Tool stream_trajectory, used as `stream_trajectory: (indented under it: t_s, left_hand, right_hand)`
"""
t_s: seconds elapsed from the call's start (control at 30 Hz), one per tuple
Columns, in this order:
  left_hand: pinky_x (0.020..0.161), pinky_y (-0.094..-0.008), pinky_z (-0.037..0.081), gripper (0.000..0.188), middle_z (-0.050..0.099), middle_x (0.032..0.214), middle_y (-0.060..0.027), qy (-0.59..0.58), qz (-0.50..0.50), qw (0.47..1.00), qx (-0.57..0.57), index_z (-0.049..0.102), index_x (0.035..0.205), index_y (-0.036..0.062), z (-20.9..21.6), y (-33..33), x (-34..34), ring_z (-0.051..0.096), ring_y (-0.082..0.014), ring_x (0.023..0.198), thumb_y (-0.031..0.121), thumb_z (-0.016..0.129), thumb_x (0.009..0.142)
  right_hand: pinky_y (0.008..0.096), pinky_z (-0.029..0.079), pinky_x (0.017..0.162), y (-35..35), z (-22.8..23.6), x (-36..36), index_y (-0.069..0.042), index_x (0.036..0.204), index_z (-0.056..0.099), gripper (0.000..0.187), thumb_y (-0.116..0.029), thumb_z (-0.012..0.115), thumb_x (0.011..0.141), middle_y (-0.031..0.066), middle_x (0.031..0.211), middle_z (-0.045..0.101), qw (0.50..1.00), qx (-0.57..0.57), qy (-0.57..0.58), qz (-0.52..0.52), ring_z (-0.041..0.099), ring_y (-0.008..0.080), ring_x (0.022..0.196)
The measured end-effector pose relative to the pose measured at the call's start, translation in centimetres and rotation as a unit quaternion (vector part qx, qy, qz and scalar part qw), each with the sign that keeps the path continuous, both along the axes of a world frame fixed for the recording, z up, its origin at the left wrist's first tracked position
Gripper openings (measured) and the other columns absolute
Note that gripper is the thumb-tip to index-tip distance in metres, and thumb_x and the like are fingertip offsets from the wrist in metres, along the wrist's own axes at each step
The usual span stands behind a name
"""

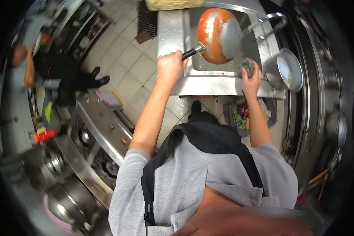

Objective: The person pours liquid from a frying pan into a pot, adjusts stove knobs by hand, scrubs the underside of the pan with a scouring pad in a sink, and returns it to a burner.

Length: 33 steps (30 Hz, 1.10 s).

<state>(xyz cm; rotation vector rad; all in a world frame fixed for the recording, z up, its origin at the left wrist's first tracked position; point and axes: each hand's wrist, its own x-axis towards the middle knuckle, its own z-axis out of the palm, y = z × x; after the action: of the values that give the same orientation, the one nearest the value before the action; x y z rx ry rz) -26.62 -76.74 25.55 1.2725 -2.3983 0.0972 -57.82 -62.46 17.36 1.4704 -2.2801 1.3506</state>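
An orange pan with worn grey patches on its outside is tilted over the metal sink. Its black handle is in my left hand, fingers wrapped round it. Water from the faucet runs at the pan's right side. My right hand grips a grey steel wool scrubber by the sink's near right corner, apart from the pan. What lies inside the pan is hidden, since its outer side faces me.
A metal pot stands right of the sink. Below the counter is a grey bin holding food scraps. A steel table is at the left, and another person in dark clothes stands beyond it. Pots sit at lower left.
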Motion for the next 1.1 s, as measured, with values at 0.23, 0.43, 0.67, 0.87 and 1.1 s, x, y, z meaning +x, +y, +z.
stream_trajectory:
  t_s: [0.23, 0.43, 0.67, 0.87, 1.1]
  left_hand:
    - [0.062, -0.0422, 0.051, 0.034, 0.066, 0.068, -0.0077, 0.055, 0.124, 0.991, -0.012, 0.06, 0.077, 0.0099, 1.7, 8.4, 7.3, 0.067, -0.0283, 0.064, 0.04, 0.077, 0.08]
    - [0.065, -0.0487, 0.053, 0.041, 0.069, 0.072, -0.0139, 0.142, 0.298, 0.932, 0.151, 0.067, 0.083, 0.0066, 3.2, 18.7, 12.1, 0.067, -0.0371, 0.071, 0.047, 0.071, 0.084]
    - [0.062, -0.0441, 0.053, 0.044, 0.067, 0.07, -0.0126, 0.288, 0.403, 0.824, 0.276, 0.069, 0.084, 0.0045, 1.2, 31.3, 16.4, 0.066, -0.0302, 0.064, 0.048, 0.07, 0.088]
    - [0.049, -0.0318, 0.046, 0.047, 0.057, 0.064, 0.0001, 0.636, 0.26, 0.603, 0.405, 0.063, 0.087, 0.0031, -3.0, 39.9, 20.5, 0.059, -0.0131, 0.053, 0.048, 0.076, 0.086]
    - [0.05, -0.0319, 0.05, 0.022, 0.063, 0.066, -0.0051, 0.643, 0.417, 0.567, 0.302, 0.06, 0.083, 0.0012, -3.9, 46.9, 20.6, 0.063, -0.0148, 0.053, 0.022, 0.065, 0.084]
  right_hand:
    - [0.0458, 0.045, 0.102, 0.5, -0.5, -0.3, -0.005, 0.14, 0.05, 0.061, -0.031, 0.073, 0.09, 0.0233, 0.131, 0.056, 1.0, 0.013, 0.0, 0.028, 0.055, 0.0412, 0.12]
    - [0.0457, 0.042, 0.106, 0.5, -1.0, -0.3, -0.003, 0.14, 0.05, 0.065, -0.039, 0.072, 0.09, 0.0229, 0.135, 0.056, 0.999, 0.025, 0.009, 0.038, 0.052, 0.0405, 0.125]
    - [0.0508, 0.045, 0.101, 0.4, -1.3, -1.4, -0.009, 0.138, 0.052, 0.064, -0.041, 0.073, 0.088, 0.022, 0.132, 0.057, 0.998, 0.052, 0.037, 0.028, 0.055, 0.0422, 0.121]
    - [0.0524, 0.047, 0.098, -0.4, -2.1, -1.8, -0.009, 0.14, 0.051, 0.067, -0.045, 0.072, 0.086, 0.0217, 0.131, 0.058, 0.997, 0.056, 0.047, 0.03, 0.057, 0.0426, 0.118]
    - [0.0532, 0.049, 0.095, -1.3, -2.4, -2.9, -0.009, 0.139, 0.052, 0.067, -0.047, 0.071, 0.087, 0.0247, 0.128, 0.059, 0.992, 0.084, 0.089, 0.035, 0.06, 0.043, 0.114]
